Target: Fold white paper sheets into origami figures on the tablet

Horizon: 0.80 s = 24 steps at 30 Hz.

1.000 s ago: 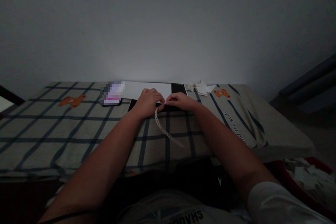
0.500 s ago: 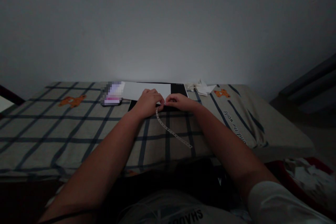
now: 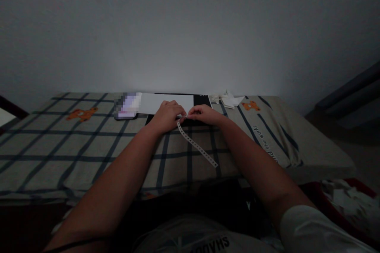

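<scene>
A narrow white paper strip [image 3: 197,147] with a row of dark dots or holes curves down from my fingers over the bedcover. My left hand [image 3: 168,115] is closed in a pinch on the strip's upper end. Close by on the right, my right hand [image 3: 204,114] pinches at the same end, its fingertips almost meeting the left ones. The exact fold between the fingertips is too small to make out. Behind the hands lies a white sheet [image 3: 166,102], resting on a black flat board or folder [image 3: 201,101] that my hands partly cover.
A phone [image 3: 127,106], its screen blurred, lies left of the sheet. Crumpled white paper pieces [image 3: 228,99] are at the right. The checked bedcover [image 3: 118,146] reaches back to a grey wall [image 3: 190,31]. A red container [image 3: 360,184] with white scraps stands at lower right.
The dotted strip has turned slightly, showing more of its flat face. My right fingertips have shifted a little; both hands stay in nearly the same place.
</scene>
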Each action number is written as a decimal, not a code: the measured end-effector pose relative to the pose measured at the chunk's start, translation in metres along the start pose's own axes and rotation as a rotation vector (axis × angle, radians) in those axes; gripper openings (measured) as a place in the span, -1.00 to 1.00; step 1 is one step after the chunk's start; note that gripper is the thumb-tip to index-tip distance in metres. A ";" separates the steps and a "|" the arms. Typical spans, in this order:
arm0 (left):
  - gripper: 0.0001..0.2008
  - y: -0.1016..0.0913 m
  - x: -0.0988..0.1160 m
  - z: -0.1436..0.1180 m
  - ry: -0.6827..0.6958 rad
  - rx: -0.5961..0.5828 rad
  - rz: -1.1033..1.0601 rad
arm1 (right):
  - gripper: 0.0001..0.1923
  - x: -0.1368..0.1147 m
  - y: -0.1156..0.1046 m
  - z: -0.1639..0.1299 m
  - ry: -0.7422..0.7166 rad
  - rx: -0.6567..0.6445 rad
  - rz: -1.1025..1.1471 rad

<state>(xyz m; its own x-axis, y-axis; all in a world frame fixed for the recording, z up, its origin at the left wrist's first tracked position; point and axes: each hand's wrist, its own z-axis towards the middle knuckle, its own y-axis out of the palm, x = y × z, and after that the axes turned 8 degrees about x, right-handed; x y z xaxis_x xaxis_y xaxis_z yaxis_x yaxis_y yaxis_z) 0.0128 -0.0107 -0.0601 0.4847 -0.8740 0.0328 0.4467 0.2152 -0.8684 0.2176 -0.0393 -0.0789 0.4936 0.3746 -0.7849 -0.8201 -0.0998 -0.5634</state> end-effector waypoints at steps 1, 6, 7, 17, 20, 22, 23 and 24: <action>-0.85 0.000 0.000 0.000 0.003 -0.001 -0.001 | -0.74 0.000 0.000 0.000 0.004 -0.002 0.003; -0.83 0.001 0.001 0.000 0.007 -0.002 0.000 | -0.72 -0.001 0.000 0.000 0.014 -0.004 -0.007; -0.83 0.001 0.001 0.000 0.002 -0.003 0.001 | -0.72 -0.001 0.000 0.000 0.013 -0.001 -0.011; -0.81 0.002 0.003 0.000 0.033 -0.046 -0.029 | -0.73 -0.005 -0.002 -0.003 0.001 -0.059 -0.042; -0.81 0.001 0.003 -0.001 0.044 -0.052 -0.057 | -0.74 -0.008 -0.003 -0.004 -0.021 -0.090 -0.067; -0.80 0.001 0.002 -0.001 0.037 -0.054 -0.071 | -0.73 -0.009 -0.003 -0.004 -0.026 -0.096 -0.072; -0.80 0.001 0.002 -0.001 0.032 -0.054 -0.076 | -0.73 -0.009 -0.003 -0.004 -0.029 -0.101 -0.071; -0.80 0.001 0.002 -0.001 0.030 -0.053 -0.081 | -0.73 -0.009 -0.003 -0.004 -0.032 -0.105 -0.068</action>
<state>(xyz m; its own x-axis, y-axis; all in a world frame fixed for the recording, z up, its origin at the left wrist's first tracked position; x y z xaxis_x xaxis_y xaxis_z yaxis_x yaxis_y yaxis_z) 0.0129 -0.0124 -0.0619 0.4260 -0.9003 0.0897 0.4423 0.1207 -0.8887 0.2166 -0.0466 -0.0710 0.5359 0.4129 -0.7364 -0.7494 -0.1691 -0.6402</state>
